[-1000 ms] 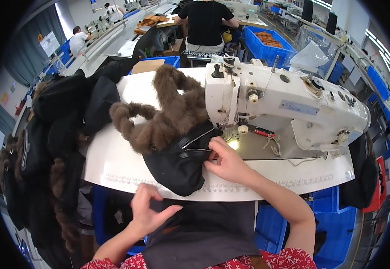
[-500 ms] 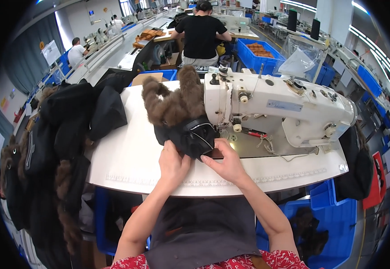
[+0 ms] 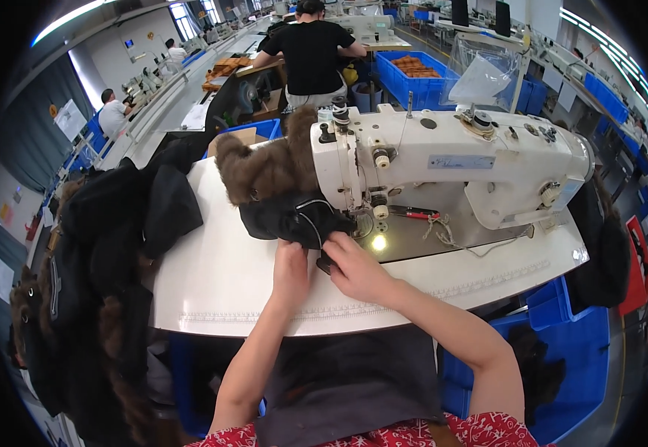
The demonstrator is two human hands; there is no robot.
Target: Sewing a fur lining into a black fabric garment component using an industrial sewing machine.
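A black fabric piece point(image 3: 268, 220) with silver zippers and brown fur point(image 3: 257, 171) lies on the white sewing table point(image 3: 175, 290), pressed up to the left of the needle area of a white sewing machine point(image 3: 450, 141). My left hand point(image 3: 292, 272) grips the lower edge of the fabric, its fingertips tucked under it. My right hand point(image 3: 354, 264) pinches the fabric just right of my left hand, in front of the lit needle plate point(image 3: 378, 242). A red-handled tool point(image 3: 413, 212) rests on the machine bed beside some cord.
Piled black garments with fur point(image 3: 100, 238) fill the left side. Blue bins stand below the table point(image 3: 525, 357) and beyond it, one holding orange items point(image 3: 417, 67). A red bin point(image 3: 637, 268) is at right. Several co-workers sit farther off, one in a black shirt point(image 3: 309, 56) directly ahead.
My left hand has risen from below the table edge to take hold of the fabric. The piece has bunched and turned, its fur shifting up and back, while my right hand stays on it.
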